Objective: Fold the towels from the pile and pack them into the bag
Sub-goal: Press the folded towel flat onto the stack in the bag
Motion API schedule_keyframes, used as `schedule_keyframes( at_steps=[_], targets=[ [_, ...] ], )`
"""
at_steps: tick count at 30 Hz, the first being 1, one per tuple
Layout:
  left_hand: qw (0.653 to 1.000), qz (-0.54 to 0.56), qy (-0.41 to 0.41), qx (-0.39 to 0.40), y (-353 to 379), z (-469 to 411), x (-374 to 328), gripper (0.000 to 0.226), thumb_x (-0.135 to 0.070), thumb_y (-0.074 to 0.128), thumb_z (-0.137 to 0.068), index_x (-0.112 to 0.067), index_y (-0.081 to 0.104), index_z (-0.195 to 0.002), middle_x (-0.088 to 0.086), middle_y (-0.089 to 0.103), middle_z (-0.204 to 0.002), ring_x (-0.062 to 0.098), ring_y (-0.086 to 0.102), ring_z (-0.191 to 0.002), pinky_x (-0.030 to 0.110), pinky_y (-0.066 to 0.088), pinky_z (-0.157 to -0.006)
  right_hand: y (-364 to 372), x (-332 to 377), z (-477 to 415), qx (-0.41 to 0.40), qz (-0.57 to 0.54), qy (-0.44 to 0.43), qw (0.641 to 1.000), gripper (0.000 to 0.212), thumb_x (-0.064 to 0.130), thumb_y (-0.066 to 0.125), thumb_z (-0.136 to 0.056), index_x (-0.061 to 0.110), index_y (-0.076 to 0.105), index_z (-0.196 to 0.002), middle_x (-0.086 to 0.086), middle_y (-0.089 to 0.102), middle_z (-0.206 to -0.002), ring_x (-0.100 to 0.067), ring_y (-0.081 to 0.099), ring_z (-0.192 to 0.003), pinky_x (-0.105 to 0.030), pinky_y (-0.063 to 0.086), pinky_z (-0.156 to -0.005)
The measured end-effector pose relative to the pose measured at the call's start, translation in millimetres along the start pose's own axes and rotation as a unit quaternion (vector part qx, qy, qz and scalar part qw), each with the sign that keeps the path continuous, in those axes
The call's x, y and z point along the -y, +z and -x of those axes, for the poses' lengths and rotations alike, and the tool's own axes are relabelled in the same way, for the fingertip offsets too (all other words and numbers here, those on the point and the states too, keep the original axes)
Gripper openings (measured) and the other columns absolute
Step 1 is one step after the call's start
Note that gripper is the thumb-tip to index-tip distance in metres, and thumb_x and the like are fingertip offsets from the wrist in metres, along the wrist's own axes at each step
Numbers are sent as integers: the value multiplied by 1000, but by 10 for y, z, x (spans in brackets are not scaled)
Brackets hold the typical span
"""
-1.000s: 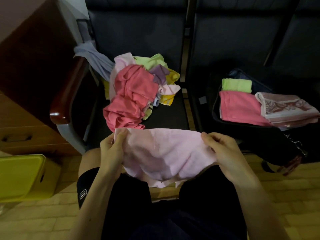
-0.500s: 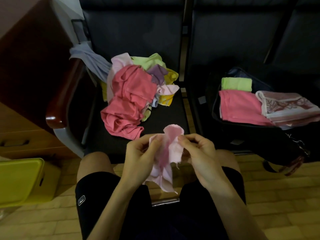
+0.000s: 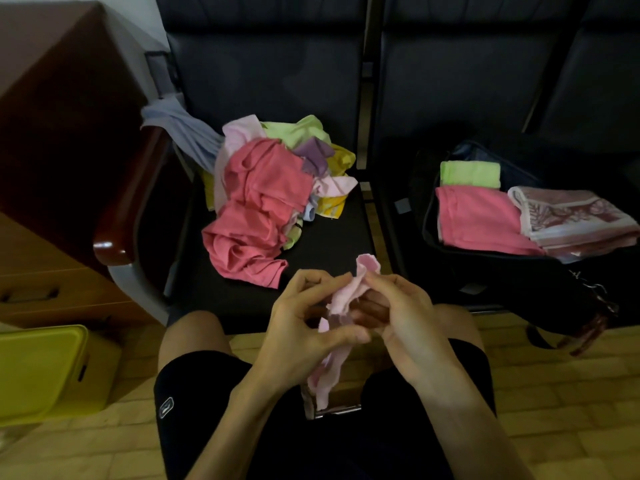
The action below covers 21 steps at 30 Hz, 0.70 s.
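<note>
The pale pink towel (image 3: 346, 297) is bunched into a narrow, crumpled strip between both hands, just in front of the pile (image 3: 263, 202) and a little to its right, above the gap between the person's knees. The left hand (image 3: 301, 327) curls round the strip from the left: its fingers (image 3: 325, 280) bend over the upper part while the thumb crosses below, so the cloth is pinched between them. The right hand (image 3: 405, 320) meets it from the other side, its fingers (image 3: 388, 282) curled and pressed onto the same fold near the top. A small rounded loop of towel stands up above the fingertips of both hands, and the rest hangs down below the left palm toward the shorts. How the cloth lies inside the right palm is hidden.

The pile itself is a loose heap of coral, green, purple, yellow and pink towels on the dark chair seat (image 3: 332, 244). Well to the right of the pile, on the next seat, the black bag (image 3: 502, 275) lies open. Inside it are a folded green towel (image 3: 470, 173), a folded coral towel (image 3: 478, 220) and a folded patterned towel (image 3: 571, 216), the patterned one overlapping the coral one's right edge.
</note>
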State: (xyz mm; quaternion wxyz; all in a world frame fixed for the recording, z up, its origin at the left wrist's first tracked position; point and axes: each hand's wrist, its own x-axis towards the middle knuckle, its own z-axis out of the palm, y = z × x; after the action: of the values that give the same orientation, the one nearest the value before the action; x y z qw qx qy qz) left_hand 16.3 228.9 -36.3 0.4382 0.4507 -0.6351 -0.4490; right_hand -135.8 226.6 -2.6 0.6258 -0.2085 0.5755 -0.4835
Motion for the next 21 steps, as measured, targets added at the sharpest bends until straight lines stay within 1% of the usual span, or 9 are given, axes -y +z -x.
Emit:
schedule_keyframes(
  at_steps=[3,5,8,10,12,15,17,19,21],
  targets=[
    [998,-54,33,-31,63,-35,57,56,-29,84,-73,-27,66,-126,-13,54,-112,15,59,-108,22,53,-84,-47,37,32,38,-33,22,999,19,15,58,-95,2,70,-102,-17,75,-96,-26,74,-89,-31,57,-70],
    [997,-51,42,-44,111,-47,46,45,-16,78,-82,-27,66,-124,-13,55,-112,11,59,-108,17,50,-83,-87,50,41,63,-55,29,996,19,12,56,-95,4,71,-101,-15,75,-98,-21,74,-92,-29,55,-73],
    [996,-57,49,-50,108,-89,10,29,-14,64,-93,-29,69,-117,-13,57,-108,11,60,-106,16,49,-82,-108,30,48,91,-68,41,993,19,11,56,-94,3,71,-103,-14,75,-101,-19,73,-94,-28,55,-75],
    [995,-63,52,-49,76,-145,-21,25,-15,57,-96,-33,70,-107,-11,61,-103,12,62,-101,15,47,-81,-112,-3,52,100,-38,27,994,21,14,57,-93,3,72,-104,-14,75,-101,-20,73,-94,-31,54,-77],
    [998,-40,32,-40,38,-203,-57,22,-15,54,-97,-31,69,-97,-8,68,-97,11,65,-95,17,48,-79,-128,-34,55,96,20,-4,995,22,17,59,-93,2,73,-102,-14,75,-97,-21,72,-89,-33,54,-76],
    [999,-30,-2,-28,-17,-301,-97,18,-21,49,-97,-20,67,-94,-5,69,-91,10,64,-85,21,49,-74,-237,-73,8,88,99,-57,990,18,18,66,-90,1,69,-95,-12,73,-84,-23,70,-78,-31,52,-68],
    [999,-36,0,-7,-71,-389,-130,21,-21,47,-99,-15,67,-96,-2,68,-90,14,64,-86,23,49,-74,-325,-48,-66,72,124,-86,986,14,15,71,-87,4,65,-93,-10,70,-80,-23,67,-75,-29,52,-64],
    [999,-21,14,23,-120,-466,-197,24,-18,45,-101,-10,67,-96,0,68,-91,14,64,-87,21,50,-74,-431,-24,-194,47,142,-105,983,22,15,76,-82,10,64,-100,-7,69,-85,-20,66,-78,-26,53,-67],
    [998,-12,30,45,-158,-537,-270,26,-17,42,-101,-10,66,-93,-6,67,-87,3,62,-82,14,46,-72,-505,-1,-366,53,149,-123,980,35,20,78,-80,18,63,-112,2,71,-98,-14,68,-94,-25,55,-77]
  ],
)
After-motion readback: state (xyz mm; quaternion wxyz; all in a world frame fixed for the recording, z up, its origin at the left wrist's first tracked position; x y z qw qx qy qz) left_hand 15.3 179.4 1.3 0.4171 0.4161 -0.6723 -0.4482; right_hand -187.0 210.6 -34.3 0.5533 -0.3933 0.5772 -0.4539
